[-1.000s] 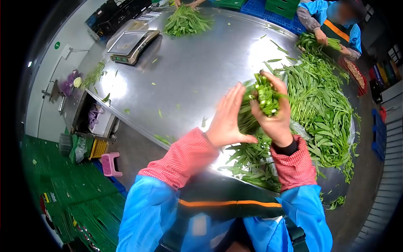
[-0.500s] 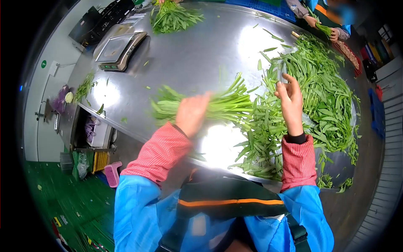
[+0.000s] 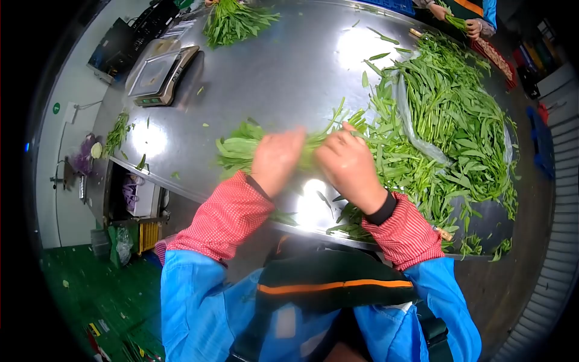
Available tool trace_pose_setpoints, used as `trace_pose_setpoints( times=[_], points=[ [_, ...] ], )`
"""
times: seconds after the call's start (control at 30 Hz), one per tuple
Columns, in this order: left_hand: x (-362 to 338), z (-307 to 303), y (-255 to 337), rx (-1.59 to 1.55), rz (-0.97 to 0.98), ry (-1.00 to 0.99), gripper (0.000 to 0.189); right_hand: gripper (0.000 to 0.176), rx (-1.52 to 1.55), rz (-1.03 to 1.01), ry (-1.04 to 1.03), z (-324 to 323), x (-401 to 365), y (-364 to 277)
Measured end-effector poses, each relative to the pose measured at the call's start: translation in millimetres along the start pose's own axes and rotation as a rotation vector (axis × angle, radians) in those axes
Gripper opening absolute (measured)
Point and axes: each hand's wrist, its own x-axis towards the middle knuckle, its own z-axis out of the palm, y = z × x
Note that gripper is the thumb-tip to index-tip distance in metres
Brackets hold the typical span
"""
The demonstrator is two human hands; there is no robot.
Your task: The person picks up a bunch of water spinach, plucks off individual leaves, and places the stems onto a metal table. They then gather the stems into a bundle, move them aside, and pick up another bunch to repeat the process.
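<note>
A bunch of long green leafy stems (image 3: 236,151) lies across the metal table (image 3: 283,66) in front of me. My left hand (image 3: 277,158) is wrapped round the middle of this bunch, its fingers blurred by motion. Close on its right, my right hand (image 3: 351,168) is closed at the stem end, fingers curled in; what it grips, if anything, is too blurred to make out. A large heap of the same greens (image 3: 458,133) spreads to the right, with a strip of clear plastic (image 3: 410,123) in it.
A scale (image 3: 163,75) stands at the table's upper left. Another bunch (image 3: 232,24) is held at the far edge by a mostly hidden person. At the upper right, a co-worker's hands (image 3: 473,26) hold greens. Loose leaves (image 3: 117,136) lie at the left edge.
My right hand has moved left and down from above the heap to the bunch, and its fingers have closed. My left hand stays on the bunch. The view has shifted slightly.
</note>
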Motion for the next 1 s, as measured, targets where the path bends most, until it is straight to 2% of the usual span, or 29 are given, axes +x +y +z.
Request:
trace_pose_setpoints(
  times=[0.07, 0.1, 0.13, 0.17, 0.2, 0.23, 0.3, 0.37, 0.4, 0.43, 0.47, 0.57, 0.63, 0.67, 0.7, 0.77, 0.83, 0.9, 0.97, 1.0],
  points=[
    [-2, -11, 2, -0.091, -0.101, -0.119, 0.046, 0.006, 0.496, 0.259, 0.037, -18, -7, 1],
    [-5, -16, 3, -0.140, -0.143, -0.186, 0.046, 0.010, 0.884, 0.438, -0.012, -44, -7, 6],
    [-7, -19, 3, -0.269, -0.236, -0.222, 0.044, 0.009, 1.179, 0.456, 0.004, -62, -12, 24],
    [-9, -22, 4, -0.400, -0.331, -0.256, 0.042, 0.009, 1.309, 0.537, 0.045, -82, -19, 40],
    [-13, -24, 6, -0.533, -0.432, -0.288, 0.041, 0.012, 1.434, 0.361, 0.158, -89, -26, 59],
    [-17, -25, 6, -0.638, -0.456, -0.282, 0.041, 0.013, 1.619, 0.310, 0.191, -94, -27, 72],
    [-27, -24, 5, -0.847, -0.499, -0.278, 0.040, 0.025, 1.006, 0.626, 0.121, -88, -21, 76],
    [-35, -20, 11, -0.864, -0.476, -0.370, 0.041, 0.060, 0.627, 0.626, -0.046, -64, -24, 76],
    [-38, -21, 14, -0.851, -0.460, -0.450, 0.041, 0.075, 0.643, 0.594, -0.079, -57, -21, 71],
    [-40, -21, 17, -0.838, -0.447, -0.532, 0.042, 0.080, 0.734, 0.550, -0.101, -53, -17, 63],
    [-45, -15, 18, -0.916, -0.548, -0.669, 0.046, 0.084, 0.861, 0.534, -0.132, -45, -14, 56],
    [-45, -17, 33, -1.235, -0.581, -0.692, 0.051, 0.041, 0.847, 0.343, -0.116, -30, -5, 38],
    [-44, -24, 39, -1.349, -0.602, -0.673, 0.055, 0.018, 1.133, 0.615, 0.107, -42, -2, 55],
    [-45, -30, 43, -1.407, -0.619, -0.658, 0.057, 0.010, 1.151, 0.680, 0.298, -46, -2, 69],
    [-48, -33, 46, -1.465, -0.636, -0.642, 0.060, 0.009, 1.163, 0.691, 0.374, -58, -4, 80],
    [-54, -36, 48, -1.556, -0.740, -0.600, 0.063, 0.007, 1.136, 0.598, 0.298, -63, -16, 89],
    [-58, -39, 50, -1.631, -0.823, -0.566, 0.064, 0.011, 1.018, 0.492, 0.075, -51, -29, 66],
    [-62, -36, 51, -1.664, -0.825, -0.539, 0.062, 0.020, 0.619, 0.414, -0.145, -46, -41, 31],
    [-61, -36, 52, -1.695, -0.810, -0.558, 0.061, 0.021, 0.374, 0.280, -0.193, -32, -43, 16],
    [-61, -36, 53, -1.679, -0.791, -0.575, 0.060, 0.014, 0.394, 0.237, -0.023, -11, -46, 22]
  ],
)
